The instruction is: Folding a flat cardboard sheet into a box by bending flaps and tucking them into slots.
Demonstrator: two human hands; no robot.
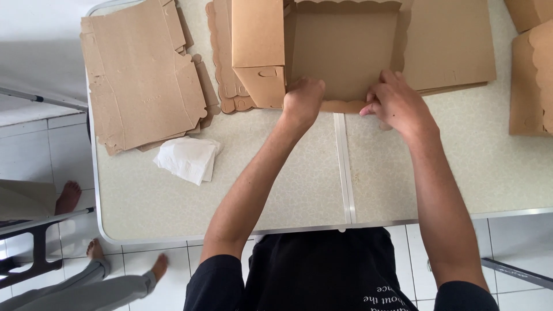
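While a stack of flat brown cardboard blanks lies in the upper left of the frame, a crumpled white tissue sits just below it on the pale speckled table. More scalloped blanks lie between that stack and the half-folded brown cardboard box at top centre, and further cardboard pieces rest at the upper right edge. On the tiled floor at lower left, another person's bare feet and grey trouser legs show beside a dark frame. Nothing covers the box's near edge except the two hands themselves. The left hand is curled into a closed grip on the box's near flap, beside the raised side wall. The right hand bends its fingers down onto the same front edge, pinching the cardboard. Both forearms reach straight up the frame from the bottom, across the table's centre seam.
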